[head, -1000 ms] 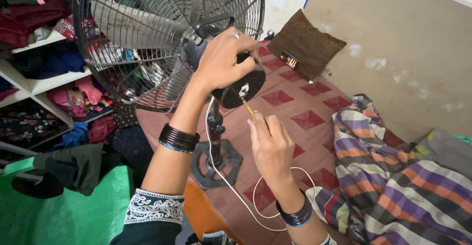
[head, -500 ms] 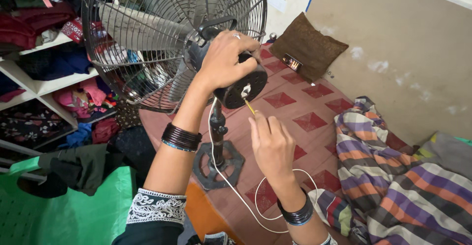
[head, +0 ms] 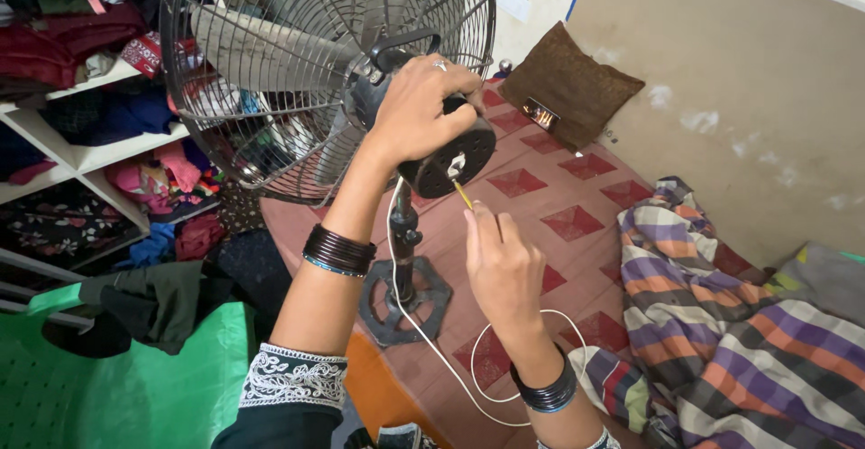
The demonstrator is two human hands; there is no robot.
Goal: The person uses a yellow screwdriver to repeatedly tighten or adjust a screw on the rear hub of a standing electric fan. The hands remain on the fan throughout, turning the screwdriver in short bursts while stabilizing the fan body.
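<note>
Two hands were on the job in the head view. My left hand [head: 419, 111] was wrapped tight over the black motor housing [head: 448, 156] of the pedestal fan [head: 324, 71]. Just below that grip, my right hand [head: 503, 264] pinched a thin yellow screwdriver [head: 462, 194], tip right at the housing's back face. A white cord [head: 423, 336] hung down between my wrists, with a striped blanket [head: 721, 323] off past the right one.
</note>
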